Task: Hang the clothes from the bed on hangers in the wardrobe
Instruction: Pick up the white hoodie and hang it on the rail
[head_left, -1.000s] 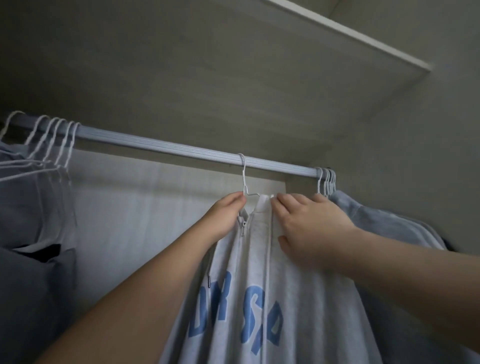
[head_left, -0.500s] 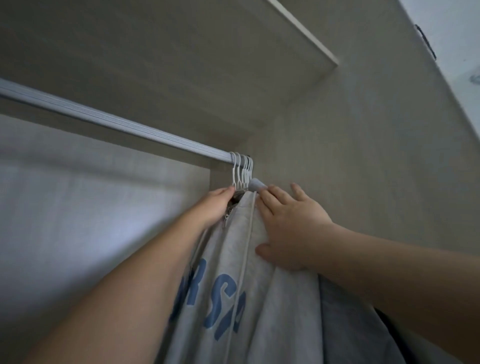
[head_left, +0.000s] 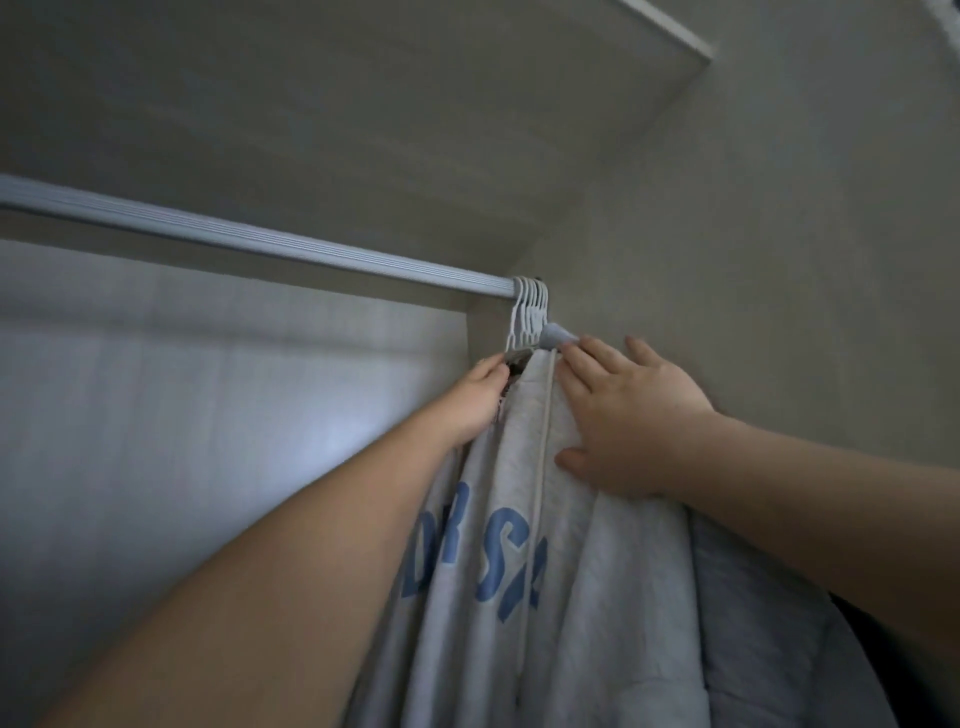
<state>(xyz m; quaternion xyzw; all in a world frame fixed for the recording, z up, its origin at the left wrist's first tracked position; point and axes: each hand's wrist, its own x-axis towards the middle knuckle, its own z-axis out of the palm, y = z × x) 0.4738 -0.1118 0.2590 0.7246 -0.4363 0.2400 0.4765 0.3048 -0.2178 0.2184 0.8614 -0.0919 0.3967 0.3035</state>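
Note:
A light grey zip jacket with blue letters (head_left: 519, 545) hangs from a white wire hanger at the right end of the wardrobe rail (head_left: 260, 244). Its hook sits among several white hanger hooks (head_left: 530, 312) bunched against the right wall. My left hand (head_left: 480, 395) is at the jacket's collar by the zipper, fingertips curled on the fabric there. My right hand (head_left: 623, 415) lies flat with spread fingers on the jacket's right shoulder, pressing it toward the wall.
Other grey garments (head_left: 769, 649) hang behind the jacket at the lower right. The wardrobe's side wall (head_left: 753, 260) stands close on the right and a shelf (head_left: 363, 104) runs overhead. The rail is bare to the left.
The jacket on its hanger slid right along the rail, from the middle to the bunch of hooks at the wall. Both hands went with it.

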